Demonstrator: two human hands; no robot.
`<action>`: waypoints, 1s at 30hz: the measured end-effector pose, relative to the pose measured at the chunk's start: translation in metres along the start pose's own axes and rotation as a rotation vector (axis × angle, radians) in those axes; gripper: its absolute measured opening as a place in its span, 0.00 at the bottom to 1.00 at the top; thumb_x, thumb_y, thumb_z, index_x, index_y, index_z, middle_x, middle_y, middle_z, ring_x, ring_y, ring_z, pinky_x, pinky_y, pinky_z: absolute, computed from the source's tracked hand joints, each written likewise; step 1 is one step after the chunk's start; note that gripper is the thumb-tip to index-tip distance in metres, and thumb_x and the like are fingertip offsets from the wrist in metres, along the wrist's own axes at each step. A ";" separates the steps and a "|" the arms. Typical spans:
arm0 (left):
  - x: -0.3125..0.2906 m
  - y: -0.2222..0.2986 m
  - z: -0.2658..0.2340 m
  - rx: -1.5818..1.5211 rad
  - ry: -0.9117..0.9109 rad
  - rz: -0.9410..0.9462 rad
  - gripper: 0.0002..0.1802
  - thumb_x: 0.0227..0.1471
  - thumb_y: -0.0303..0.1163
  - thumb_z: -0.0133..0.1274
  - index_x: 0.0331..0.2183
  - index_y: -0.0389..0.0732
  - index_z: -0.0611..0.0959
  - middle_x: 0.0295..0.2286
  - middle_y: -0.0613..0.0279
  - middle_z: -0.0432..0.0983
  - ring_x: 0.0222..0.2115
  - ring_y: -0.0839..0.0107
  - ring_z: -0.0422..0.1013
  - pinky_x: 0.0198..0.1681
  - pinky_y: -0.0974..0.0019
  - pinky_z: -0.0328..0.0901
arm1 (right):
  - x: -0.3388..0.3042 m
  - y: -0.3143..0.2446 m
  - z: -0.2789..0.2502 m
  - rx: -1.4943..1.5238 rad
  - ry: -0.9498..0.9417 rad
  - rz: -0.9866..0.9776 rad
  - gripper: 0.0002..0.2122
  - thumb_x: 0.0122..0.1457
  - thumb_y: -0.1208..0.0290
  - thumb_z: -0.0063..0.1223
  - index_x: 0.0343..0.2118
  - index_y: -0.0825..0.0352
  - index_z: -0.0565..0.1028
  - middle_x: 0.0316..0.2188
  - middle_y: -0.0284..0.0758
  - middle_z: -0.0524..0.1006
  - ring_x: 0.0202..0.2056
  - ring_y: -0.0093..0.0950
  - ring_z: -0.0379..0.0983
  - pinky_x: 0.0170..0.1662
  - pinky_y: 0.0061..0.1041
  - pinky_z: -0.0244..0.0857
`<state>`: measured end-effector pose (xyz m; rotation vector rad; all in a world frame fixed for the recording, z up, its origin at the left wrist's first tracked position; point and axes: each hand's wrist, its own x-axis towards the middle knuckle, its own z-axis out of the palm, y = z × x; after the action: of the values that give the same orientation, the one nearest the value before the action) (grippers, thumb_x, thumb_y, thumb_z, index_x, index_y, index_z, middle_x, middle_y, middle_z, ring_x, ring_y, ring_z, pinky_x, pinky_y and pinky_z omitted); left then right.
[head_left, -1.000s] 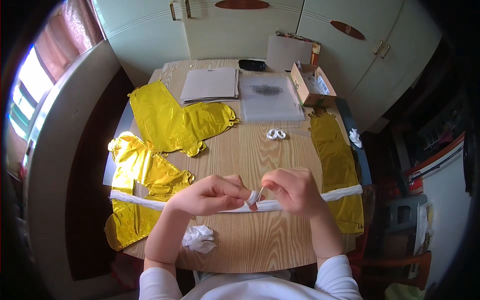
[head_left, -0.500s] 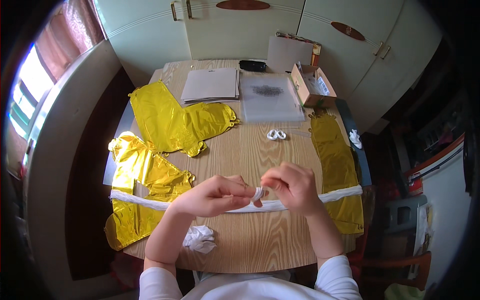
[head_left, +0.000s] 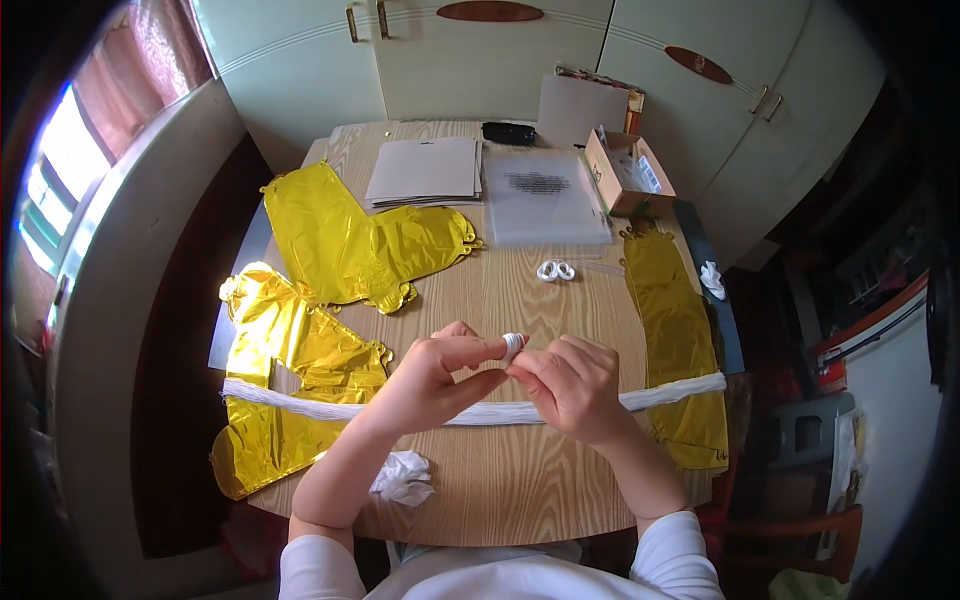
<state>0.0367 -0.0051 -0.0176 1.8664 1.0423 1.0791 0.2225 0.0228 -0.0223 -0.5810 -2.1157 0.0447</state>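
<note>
Above the middle of the wooden table, my left hand (head_left: pixel 437 375) has a small coil of white string (head_left: pixel 513 347) wound around its fingertips. My right hand (head_left: pixel 570 388) is closed in a pinch against the near side of that coil; the strand between its fingers is too small to see clearly. Under both wrists a long bundle of white string (head_left: pixel 490 413) stretches across the table. Beyond my hands lie two small white string coils (head_left: pixel 556 271) side by side.
Flat gold foil balloons (head_left: pixel 318 235) lie on the left, another gold foil piece (head_left: pixel 668 310) on the right. Crumpled white tissue (head_left: pixel 404 480) sits near my left forearm. At the back are grey cards (head_left: pixel 425 170), clear plastic bags (head_left: pixel 545 205), a black case (head_left: pixel 508 133) and an open box (head_left: pixel 630 180).
Both hands have moved slightly up and away from me. My right hand has dropped from above the coil to its near side, and its fingers now meet the left hand's fingertips.
</note>
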 end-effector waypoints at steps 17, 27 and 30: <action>0.001 -0.008 0.001 -0.665 -0.108 -0.342 0.10 0.49 0.29 0.55 0.31 0.32 0.81 0.28 0.65 0.77 0.28 0.79 0.70 0.34 0.76 0.64 | -0.002 0.016 -0.008 0.480 0.020 0.175 0.08 0.44 0.79 0.59 0.29 0.65 0.75 0.26 0.30 0.73 0.27 0.22 0.71 0.28 0.20 0.66; 0.002 -0.017 0.001 -0.806 -0.207 -0.371 0.09 0.51 0.29 0.53 0.33 0.32 0.79 0.29 0.62 0.76 0.32 0.77 0.71 0.39 0.74 0.64 | 0.000 0.018 -0.010 0.349 -0.122 -0.008 0.11 0.43 0.82 0.58 0.33 0.66 0.78 0.34 0.34 0.76 0.33 0.28 0.74 0.35 0.24 0.70; 0.001 -0.013 0.000 -0.713 -0.242 -0.403 0.09 0.50 0.29 0.54 0.33 0.32 0.78 0.28 0.64 0.76 0.31 0.80 0.69 0.37 0.75 0.63 | -0.002 0.019 -0.007 0.560 -0.184 0.193 0.09 0.43 0.82 0.59 0.31 0.67 0.78 0.33 0.36 0.77 0.31 0.28 0.75 0.35 0.22 0.70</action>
<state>0.0339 0.0013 -0.0283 1.1182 0.7156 0.8107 0.2360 0.0372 -0.0247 -0.4480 -2.0833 0.7983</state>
